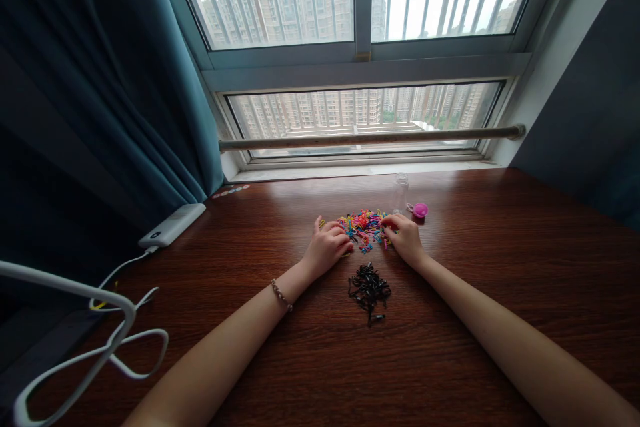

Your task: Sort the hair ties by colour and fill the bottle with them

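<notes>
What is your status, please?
Left hand at coloured pile, left side. Right hand at its right side. Black pile nearer wearer; clear bottle beyond right hand.

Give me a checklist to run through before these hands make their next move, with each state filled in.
1. Left hand at the multicoloured pile: ok, at its left edge.
2. Right hand gripping a piece: cannot tell; its fingertips are at the pile's right edge, but the pieces are too small.
3. Black pile apart from the coloured one: ok, bare wood shows between them.
4. Clear bottle upright: ok, beyond the right hand.
5. White cord away from both hands: ok, off to the left.
</notes>
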Demonstrator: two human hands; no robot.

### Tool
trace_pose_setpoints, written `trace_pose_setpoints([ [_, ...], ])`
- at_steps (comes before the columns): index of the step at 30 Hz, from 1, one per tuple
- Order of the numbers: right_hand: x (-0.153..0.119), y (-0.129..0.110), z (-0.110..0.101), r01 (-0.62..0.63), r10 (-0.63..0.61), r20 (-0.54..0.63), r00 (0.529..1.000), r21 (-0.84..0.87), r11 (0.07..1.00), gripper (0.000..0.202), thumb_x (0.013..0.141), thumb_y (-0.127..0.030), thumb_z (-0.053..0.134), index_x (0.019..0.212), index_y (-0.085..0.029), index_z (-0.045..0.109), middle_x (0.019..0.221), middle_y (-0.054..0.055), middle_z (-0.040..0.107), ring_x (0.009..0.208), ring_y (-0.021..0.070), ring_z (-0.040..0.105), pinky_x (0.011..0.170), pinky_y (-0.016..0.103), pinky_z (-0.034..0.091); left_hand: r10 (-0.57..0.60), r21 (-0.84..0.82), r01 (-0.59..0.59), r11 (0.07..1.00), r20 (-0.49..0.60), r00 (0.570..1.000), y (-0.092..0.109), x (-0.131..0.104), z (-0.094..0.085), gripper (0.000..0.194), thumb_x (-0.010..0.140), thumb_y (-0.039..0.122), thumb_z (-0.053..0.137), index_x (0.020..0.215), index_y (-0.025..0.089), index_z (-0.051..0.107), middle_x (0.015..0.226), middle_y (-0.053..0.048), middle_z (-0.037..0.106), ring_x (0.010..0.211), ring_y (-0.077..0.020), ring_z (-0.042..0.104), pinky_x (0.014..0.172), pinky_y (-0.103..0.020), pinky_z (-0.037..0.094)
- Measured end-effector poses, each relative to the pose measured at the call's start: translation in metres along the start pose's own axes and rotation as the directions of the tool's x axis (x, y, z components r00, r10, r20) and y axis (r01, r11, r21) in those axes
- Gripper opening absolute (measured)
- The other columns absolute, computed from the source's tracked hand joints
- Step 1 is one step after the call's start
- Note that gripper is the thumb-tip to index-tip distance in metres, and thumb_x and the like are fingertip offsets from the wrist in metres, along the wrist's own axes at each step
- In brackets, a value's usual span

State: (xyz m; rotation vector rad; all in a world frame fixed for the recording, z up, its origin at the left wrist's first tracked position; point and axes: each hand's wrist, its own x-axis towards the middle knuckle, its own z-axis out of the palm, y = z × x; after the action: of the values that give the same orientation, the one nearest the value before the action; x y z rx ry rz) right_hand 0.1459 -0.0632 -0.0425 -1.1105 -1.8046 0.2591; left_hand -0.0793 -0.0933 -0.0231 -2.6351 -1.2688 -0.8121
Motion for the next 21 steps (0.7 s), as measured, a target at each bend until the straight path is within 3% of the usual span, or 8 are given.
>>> trace_pose_setpoints([
  [7,-0.0001,0.0002,-0.0001,0.006,-0.006,0.002,1.000,0.003,1.000,0.013,0.077,-0.020,0.051,0.079,-0.018,0.064,0.078,0.005,0.063,0.072,0.0182,0.057,0.068,0.030,0.044,-0.140,0.052,0.144,0.988,-0.076,0.987,-0.0074,0.0001,0.0036,0.007,0.076,0.027,0.057,0.076,0.022,0.062,0.090,-0.003,0.063,0.100,-0.0234,0.049,0.099,-0.057,0.014],
  [13,0.0009,-0.0056,0.0008,0.106,-0.100,0.107,0.989,-0.052,0.993,0.013,0.078,-0.019,0.052,0.082,-0.021,0.064,0.082,0.004,0.065,0.084,0.0199,0.056,0.077,0.034,0.043,0.056,-0.004,-0.056,0.998,0.039,0.998,-0.0032,0.0008,0.0038,0.030,0.079,0.009,0.046,0.101,0.027,0.058,0.104,-0.003,0.063,0.116,-0.0210,0.042,0.100,-0.053,0.015],
  [17,0.0006,-0.0074,0.0032,0.236,-0.211,0.234,0.949,-0.084,0.968,0.017,0.079,-0.016,0.052,0.088,-0.024,0.064,0.091,0.002,0.066,0.094,0.0207,0.052,0.085,0.038,0.040,0.063,-0.025,-0.061,0.998,0.086,0.994,-0.0012,0.0002,0.0024,0.036,0.074,0.003,0.045,0.097,0.026,0.058,0.104,-0.001,0.064,0.118,-0.0215,0.041,0.101,-0.055,0.012],
  [21,0.0002,-0.0039,0.0071,0.270,-0.220,0.280,0.934,-0.152,0.951,0.019,0.081,-0.018,0.051,0.092,-0.026,0.064,0.099,0.001,0.065,0.100,0.0227,0.048,0.086,0.041,0.037,0.098,-0.026,-0.096,0.995,0.096,0.991,-0.0018,0.0002,0.0010,0.036,0.070,0.001,0.045,0.091,0.026,0.060,0.110,0.000,0.061,0.120,-0.0226,0.038,0.102,-0.055,0.007],
])
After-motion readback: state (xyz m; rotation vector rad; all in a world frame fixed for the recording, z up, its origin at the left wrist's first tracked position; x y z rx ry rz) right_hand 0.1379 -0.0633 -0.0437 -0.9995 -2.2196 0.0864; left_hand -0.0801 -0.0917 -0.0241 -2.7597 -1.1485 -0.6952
